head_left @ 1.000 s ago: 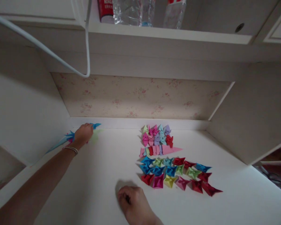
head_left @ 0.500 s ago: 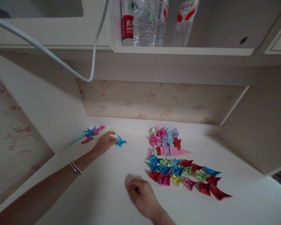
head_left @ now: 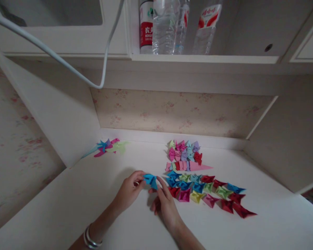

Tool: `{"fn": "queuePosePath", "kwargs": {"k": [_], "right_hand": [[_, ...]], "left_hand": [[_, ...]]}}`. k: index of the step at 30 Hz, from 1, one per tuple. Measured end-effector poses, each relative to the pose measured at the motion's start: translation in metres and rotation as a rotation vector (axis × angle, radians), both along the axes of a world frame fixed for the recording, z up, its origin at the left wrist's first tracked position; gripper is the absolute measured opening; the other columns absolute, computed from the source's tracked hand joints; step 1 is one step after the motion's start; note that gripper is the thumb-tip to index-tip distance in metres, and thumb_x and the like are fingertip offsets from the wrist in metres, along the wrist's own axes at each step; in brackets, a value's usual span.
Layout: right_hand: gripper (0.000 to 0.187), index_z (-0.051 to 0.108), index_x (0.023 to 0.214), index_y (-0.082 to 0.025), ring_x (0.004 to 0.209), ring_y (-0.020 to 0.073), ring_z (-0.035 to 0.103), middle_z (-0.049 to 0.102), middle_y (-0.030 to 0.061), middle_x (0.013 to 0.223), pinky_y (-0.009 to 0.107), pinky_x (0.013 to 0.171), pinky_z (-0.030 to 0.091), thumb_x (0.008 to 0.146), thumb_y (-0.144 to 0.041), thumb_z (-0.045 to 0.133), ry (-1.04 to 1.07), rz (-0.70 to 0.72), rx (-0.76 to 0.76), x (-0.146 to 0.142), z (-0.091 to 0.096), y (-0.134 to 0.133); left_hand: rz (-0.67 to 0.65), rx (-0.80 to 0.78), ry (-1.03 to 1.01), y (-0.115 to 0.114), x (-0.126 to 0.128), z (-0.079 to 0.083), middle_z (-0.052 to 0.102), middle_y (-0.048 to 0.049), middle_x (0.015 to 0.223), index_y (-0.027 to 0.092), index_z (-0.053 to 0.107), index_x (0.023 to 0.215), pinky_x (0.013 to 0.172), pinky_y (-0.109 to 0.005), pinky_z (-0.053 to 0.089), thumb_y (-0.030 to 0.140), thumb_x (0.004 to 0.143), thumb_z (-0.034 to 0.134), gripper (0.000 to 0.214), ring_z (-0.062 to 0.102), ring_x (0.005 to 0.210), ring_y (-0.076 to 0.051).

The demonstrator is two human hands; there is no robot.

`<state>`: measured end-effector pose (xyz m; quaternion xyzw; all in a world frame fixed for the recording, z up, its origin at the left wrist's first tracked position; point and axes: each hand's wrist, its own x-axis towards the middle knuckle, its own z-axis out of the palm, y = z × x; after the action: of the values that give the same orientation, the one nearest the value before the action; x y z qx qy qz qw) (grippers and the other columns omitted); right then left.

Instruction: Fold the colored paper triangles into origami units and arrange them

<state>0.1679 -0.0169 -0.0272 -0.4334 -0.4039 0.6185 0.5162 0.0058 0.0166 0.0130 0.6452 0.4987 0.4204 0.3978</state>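
A small blue folded paper piece (head_left: 150, 180) is held above the white desk (head_left: 271, 215) between both hands. My left hand (head_left: 129, 192) pinches its left side with thumb and fingertips. My right hand (head_left: 165, 203) touches its right edge with thumb and forefinger, fingers curled. Just to the right lie rows of several folded paper pieces (head_left: 206, 192) in blue, green, red, pink and yellow. Behind them sits a tighter cluster of pink, purple and red pieces (head_left: 184, 152).
A small heap of blue, pink and green paper shapes (head_left: 108, 147) lies in the back left corner by the side panel. Water bottles (head_left: 169, 26) stand on the shelf above. A white cable (head_left: 67, 67) hangs across the upper left.
My left hand carried the blue piece from the back left corner to the middle of the desk. My right hand rose from the desk and met it at the piece.
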Motion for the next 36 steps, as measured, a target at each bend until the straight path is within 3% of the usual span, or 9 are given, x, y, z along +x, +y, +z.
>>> {"fn": "queuePosePath", "kwargs": {"k": [3, 6, 9, 14, 17, 22, 27, 30, 36], "right_hand": [[0.07, 0.027, 0.143, -0.023, 0.037, 0.0105, 0.05, 0.058, -0.004, 0.058, 0.018, 0.032, 0.035, 0.087, -0.06, 0.046, 0.015, -0.023, -0.033, 0.001, 0.001, 0.0], [0.063, 0.034, 0.137, -0.023, 0.035, 0.0092, 0.049, 0.061, -0.0019, 0.065, 0.018, 0.03, 0.035, 0.088, -0.061, 0.043, 0.019, -0.015, -0.026, 0.001, 0.001, 0.0], [0.052, 0.047, 0.118, -0.02, 0.034, 0.0066, 0.047, 0.063, 0.0006, 0.075, 0.016, 0.027, 0.031, 0.087, -0.061, 0.045, 0.002, -0.004, -0.002, -0.001, 0.0, 0.0], [0.039, 0.048, 0.087, -0.019, 0.031, 0.0056, 0.044, 0.052, -0.007, 0.055, 0.014, 0.029, 0.025, 0.085, -0.057, 0.053, -0.036, 0.035, 0.019, -0.004, -0.002, -0.001], [0.037, 0.048, 0.092, -0.02, 0.033, 0.0066, 0.047, 0.05, -0.0093, 0.054, 0.015, 0.031, 0.027, 0.081, -0.052, 0.062, -0.021, 0.051, 0.041, -0.005, 0.0, -0.004], [0.051, 0.051, 0.121, -0.015, 0.037, 0.0083, 0.049, 0.052, -0.0075, 0.053, 0.018, 0.036, 0.033, 0.082, -0.046, 0.062, -0.063, 0.091, 0.057, -0.003, 0.004, -0.005], [0.073, 0.035, 0.142, -0.014, 0.035, 0.0094, 0.046, 0.046, -0.0105, 0.044, 0.019, 0.036, 0.033, 0.081, -0.044, 0.063, 0.01, 0.051, 0.012, 0.001, 0.005, -0.002], [0.069, 0.042, 0.138, -0.014, 0.035, 0.0091, 0.046, 0.047, -0.0092, 0.044, 0.019, 0.035, 0.032, 0.081, -0.046, 0.063, -0.041, 0.07, 0.008, 0.002, 0.006, -0.001], [0.05, 0.065, 0.114, -0.012, 0.036, 0.008, 0.047, 0.054, -0.0035, 0.047, 0.018, 0.037, 0.031, 0.083, -0.051, 0.058, -0.116, 0.149, 0.016, 0.002, 0.005, -0.002]], "left_hand": [[-0.002, 0.01, 0.0, -0.007, 0.006, -0.005, 0.07, -0.0074, 0.102, 0.02, 0.058, 0.108, 0.08, -0.029, 0.05, 0.034, 0.084, 0.058, 0.029, 0.066, 0.092, -0.02], [0.003, 0.028, -0.019, -0.008, 0.005, -0.009, 0.07, -0.0071, 0.102, 0.02, 0.058, 0.109, 0.079, -0.029, 0.05, 0.034, 0.084, 0.058, 0.028, 0.065, 0.092, -0.02], [0.033, 0.017, -0.082, -0.008, 0.002, -0.011, 0.07, -0.0066, 0.097, 0.019, 0.057, 0.108, 0.079, -0.029, 0.049, 0.035, 0.083, 0.059, 0.029, 0.065, 0.088, -0.019], [0.042, -0.054, -0.237, -0.011, 0.001, -0.009, 0.069, -0.0041, 0.086, 0.018, 0.051, 0.11, 0.071, -0.025, 0.049, 0.036, 0.081, 0.063, 0.036, 0.065, 0.079, -0.016], [0.034, -0.126, -0.32, -0.013, 0.002, -0.006, 0.069, -0.0019, 0.081, 0.02, 0.047, 0.115, 0.063, -0.022, 0.047, 0.037, 0.078, 0.067, 0.045, 0.064, 0.072, -0.014], [0.024, -0.2, -0.375, -0.016, 0.005, -0.004, 0.069, -0.0027, 0.08, 0.019, 0.047, 0.113, 0.052, -0.019, 0.042, 0.039, 0.075, 0.07, 0.049, 0.06, 0.063, -0.011], [0.004, -0.298, -0.375, -0.016, 0.007, -0.003, 0.068, -0.0018, 0.081, 0.018, 0.051, 0.109, 0.047, -0.018, 0.037, 0.037, 0.071, 0.073, 0.048, 0.056, 0.056, -0.008], [0.013, -0.332, -0.375, -0.016, 0.006, -0.003, 0.067, -0.0018, 0.081, 0.018, 0.053, 0.106, 0.046, -0.018, 0.036, 0.035, 0.069, 0.074, 0.046, 0.055, 0.055, -0.008], [0.032, -0.329, -0.347, -0.016, 0.005, -0.004, 0.068, -0.0028, 0.083, 0.018, 0.052, 0.106, 0.047, -0.017, 0.036, 0.035, 0.071, 0.073, 0.044, 0.054, 0.055, -0.008]]}}
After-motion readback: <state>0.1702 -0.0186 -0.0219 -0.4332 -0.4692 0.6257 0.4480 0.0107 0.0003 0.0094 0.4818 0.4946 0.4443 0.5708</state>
